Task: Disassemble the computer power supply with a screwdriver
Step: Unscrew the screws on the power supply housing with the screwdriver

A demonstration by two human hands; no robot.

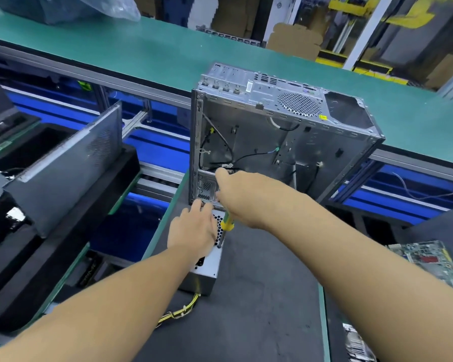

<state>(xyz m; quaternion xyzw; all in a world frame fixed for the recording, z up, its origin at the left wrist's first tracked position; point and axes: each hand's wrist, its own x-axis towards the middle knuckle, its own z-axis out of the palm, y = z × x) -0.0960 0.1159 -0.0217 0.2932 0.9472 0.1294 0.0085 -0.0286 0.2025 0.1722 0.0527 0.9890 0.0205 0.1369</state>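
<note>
Power supply point(208, 267) before computer case point(259, 142); circuit board point(426, 259) right.

The counter point(259, 296) has a dark mat top edged in green. On it, under the left grip point(194, 231), lies a grey power supply point(207, 267). Its yellow-and-black cable bundle point(179, 313) trails on the near side of that grip. Just beyond the right grip point(243, 197) stands an open computer case point(285, 131).

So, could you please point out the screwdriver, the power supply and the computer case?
screwdriver point(227, 223): head view, on its yellow-green handle.
power supply point(209, 267): head view, on its pale metal face beside the socket.
computer case point(259, 142): head view, on the bare inner wall.
</note>
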